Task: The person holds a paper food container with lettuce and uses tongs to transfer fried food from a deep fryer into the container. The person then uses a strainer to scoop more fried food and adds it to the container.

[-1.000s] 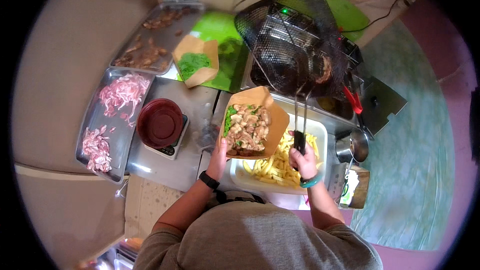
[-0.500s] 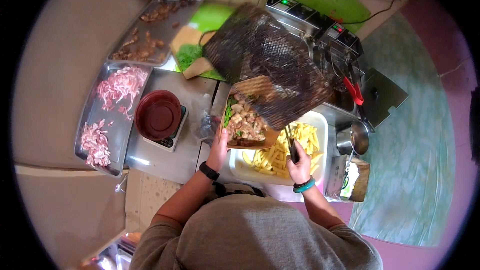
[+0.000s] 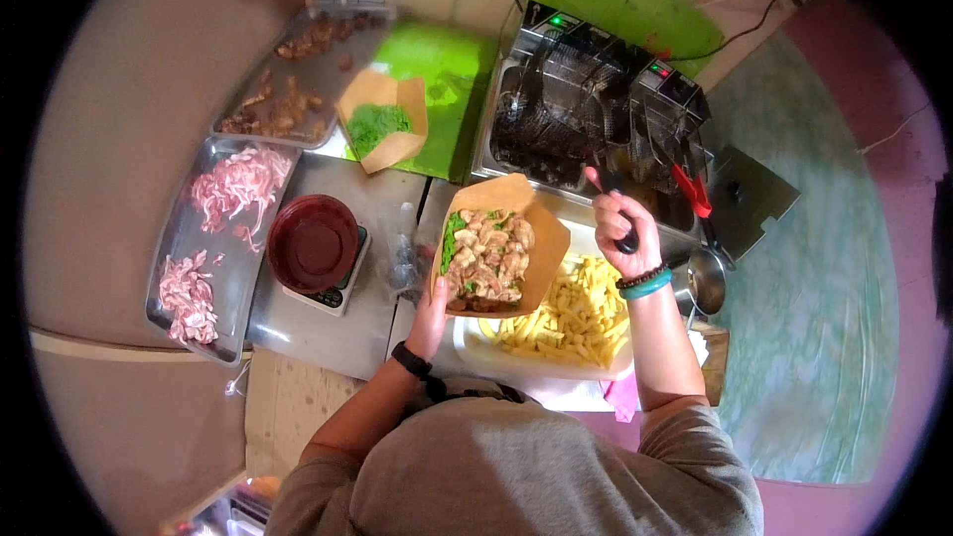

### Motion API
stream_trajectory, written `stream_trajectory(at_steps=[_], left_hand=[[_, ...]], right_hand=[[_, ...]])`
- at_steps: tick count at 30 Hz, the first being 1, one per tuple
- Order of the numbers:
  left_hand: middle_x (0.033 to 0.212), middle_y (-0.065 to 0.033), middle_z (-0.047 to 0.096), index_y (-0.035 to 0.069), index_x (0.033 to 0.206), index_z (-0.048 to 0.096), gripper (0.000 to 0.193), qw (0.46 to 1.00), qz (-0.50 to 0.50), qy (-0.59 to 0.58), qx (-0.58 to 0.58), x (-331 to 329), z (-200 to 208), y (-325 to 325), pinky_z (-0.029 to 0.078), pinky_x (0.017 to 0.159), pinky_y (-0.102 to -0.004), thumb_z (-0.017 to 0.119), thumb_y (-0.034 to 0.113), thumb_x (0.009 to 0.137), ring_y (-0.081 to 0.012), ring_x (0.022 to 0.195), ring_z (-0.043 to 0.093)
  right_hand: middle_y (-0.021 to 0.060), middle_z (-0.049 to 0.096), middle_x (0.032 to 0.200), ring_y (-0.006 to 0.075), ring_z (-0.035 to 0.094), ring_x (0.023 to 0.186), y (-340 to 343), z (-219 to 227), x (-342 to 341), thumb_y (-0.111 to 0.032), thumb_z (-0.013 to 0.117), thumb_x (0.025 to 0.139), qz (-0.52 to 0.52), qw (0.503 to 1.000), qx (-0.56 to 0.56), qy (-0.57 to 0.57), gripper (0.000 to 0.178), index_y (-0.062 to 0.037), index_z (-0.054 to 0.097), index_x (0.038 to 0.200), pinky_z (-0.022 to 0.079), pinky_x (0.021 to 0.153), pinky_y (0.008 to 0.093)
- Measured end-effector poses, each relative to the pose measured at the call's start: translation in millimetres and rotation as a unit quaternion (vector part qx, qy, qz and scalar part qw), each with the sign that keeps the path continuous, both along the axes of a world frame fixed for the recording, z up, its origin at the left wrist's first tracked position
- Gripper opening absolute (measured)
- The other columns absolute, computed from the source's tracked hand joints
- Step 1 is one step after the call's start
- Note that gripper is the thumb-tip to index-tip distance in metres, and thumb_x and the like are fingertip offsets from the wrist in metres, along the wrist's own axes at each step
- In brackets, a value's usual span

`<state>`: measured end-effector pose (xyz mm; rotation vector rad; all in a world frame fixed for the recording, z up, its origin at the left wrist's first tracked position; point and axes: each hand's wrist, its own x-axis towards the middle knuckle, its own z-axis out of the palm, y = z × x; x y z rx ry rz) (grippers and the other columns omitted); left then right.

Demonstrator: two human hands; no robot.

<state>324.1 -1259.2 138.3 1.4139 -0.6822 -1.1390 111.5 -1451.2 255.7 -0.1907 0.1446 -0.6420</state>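
Note:
My left hand (image 3: 430, 316) grips the near left side of a brown paper food box (image 3: 544, 241). Pieces of cooked meat (image 3: 494, 258) fill it, with green leaves (image 3: 452, 238) along its left side. My right hand (image 3: 627, 226), fingers wrapped round a black handle (image 3: 612, 189), is at the front of the deep fryer (image 3: 581, 197). A dark mesh fryer basket (image 3: 561, 99) sits in the fryer beyond that hand. Below the box and my right hand lies a white tub (image 3: 476, 349) of yellow fries (image 3: 571, 323).
A second paper box (image 3: 402, 147) with greens stands on a green board (image 3: 452, 104). Metal trays hold browned meat (image 3: 283, 104) and raw pink strips (image 3: 238, 184). A dark red bowl (image 3: 310, 243) sits on a scale (image 3: 342, 288). Red-handled tongs (image 3: 692, 191) and a steel pot (image 3: 707, 278) are at right.
The mesh basket has gone from above the food box back and down into the fryer. My right hand moved forward with its handle. The box now shows fully uncovered.

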Motion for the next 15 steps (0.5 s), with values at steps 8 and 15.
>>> stream_trajectory(at_steps=[8, 15], left_hand=[[0.117, -0.0082, 0.045, 0.002, 0.123, 0.035, 0.056, 0.999, 0.005, 0.018, 0.033, -0.2, -2.9, 6.1, 0.039, 0.08, -0.0284, 0.028, 0.046, 0.089, -0.0169, 0.1, 0.048], [0.119, -0.0102, 0.044, -0.001, 0.123, 0.033, 0.049, 0.995, 0.013, 0.098, -0.022, 5.0, -28.0, 6.1, 0.038, 0.089, -0.0334, 0.027, 0.036, 0.092, -0.0206, 0.107, 0.046]], right_hand=[[0.0041, 0.047, 0.072, 0.0081, 0.042, 0.052, -38.2, -11.9, 21.7, -0.008, 0.043, 0.083, 0.032, 0.998, 0.051, 0.022, 0.033, 0.0021, 0.039, 0.114, 0.041, 0.048, 0.021], [0.0026, 0.045, 0.071, 0.0068, 0.039, 0.049, -19.6, -1.7, 25.6, -0.007, 0.043, 0.083, -0.012, 0.996, -0.024, 0.09, 0.037, -0.0004, 0.036, 0.12, 0.039, 0.045, 0.0196]])
